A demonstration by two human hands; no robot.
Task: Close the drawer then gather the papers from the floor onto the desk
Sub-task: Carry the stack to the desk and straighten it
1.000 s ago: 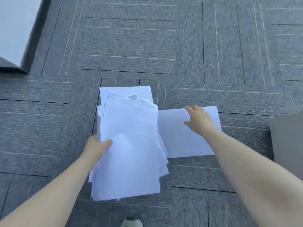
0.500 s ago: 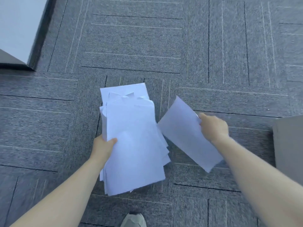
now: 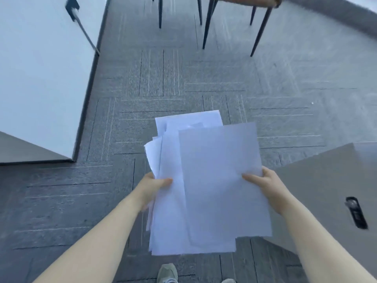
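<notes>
1. Since half a second ago, the loose sheet [image 3: 222, 180] held apart in the right hand [image 3: 265, 188] has come onto the stack of papers [image 3: 173, 201].
2. Both hands grip the stack, the left hand [image 3: 153, 186] at its left edge, above the carpet [image 3: 163, 78].
3. White desk [image 3: 40, 78] stands left; a grey cabinet [image 3: 326, 190] right; chair legs [image 3: 206, 23] ahead.
</notes>
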